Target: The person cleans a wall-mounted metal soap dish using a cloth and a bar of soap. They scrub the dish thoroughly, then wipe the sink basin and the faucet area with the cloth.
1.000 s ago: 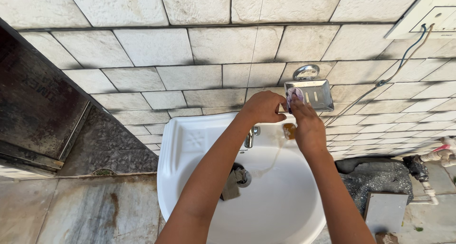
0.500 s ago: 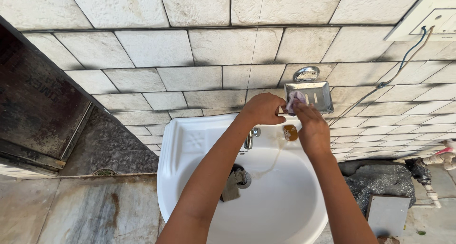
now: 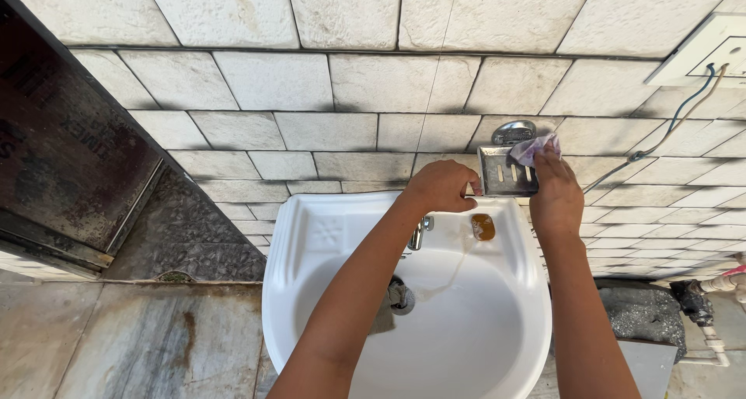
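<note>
A steel soap dish (image 3: pixel 503 172) hangs on the tiled wall above a white washbasin (image 3: pixel 311 236). My left hand (image 3: pixel 443 186) grips the dish's left edge. My right hand (image 3: pixel 555 191) presses a small purple-and-white cloth (image 3: pixel 533 149) against the dish's upper right corner. An orange-brown bar of soap (image 3: pixel 482 226) lies on the basin's back ledge, just below the dish and between my hands.
A chrome tap (image 3: pixel 420 233) stands at the basin's back, with a drain (image 3: pixel 399 296) below it and a brown streak running down from the soap. A switch plate (image 3: pixel 703 49) with wires sits at the upper right. White pipes (image 3: pixel 719 321) run low right. A dark door (image 3: pixel 70 158) is on the left.
My right hand has slid the cloth from the dish's left side up to its upper right corner. The rag by the drain is now hidden under my left arm. The view shifted slightly.
</note>
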